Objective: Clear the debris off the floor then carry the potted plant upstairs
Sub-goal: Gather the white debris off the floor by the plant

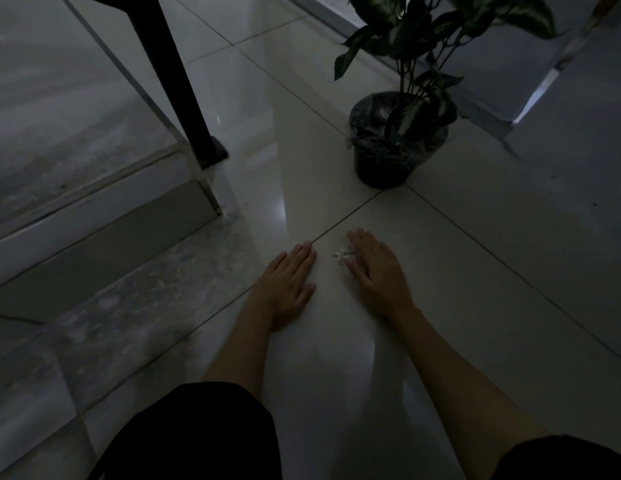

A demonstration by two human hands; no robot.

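Observation:
The potted plant stands on the pale tiled floor ahead, slightly right of centre; it has a dark pot, clear wrapping around the soil and green variegated leaves. A small pale bit of debris lies on the tile between my hands, touching the fingers of my right hand. That hand lies flat, palm down, fingers spread. My left hand also rests flat on the floor, a little to the left of the debris, holding nothing. The light is dim.
Marble stair steps rise along the left side. A black metal railing post is fixed on the lowest step's corner. A wall base and a doorway edge run behind the plant at the right.

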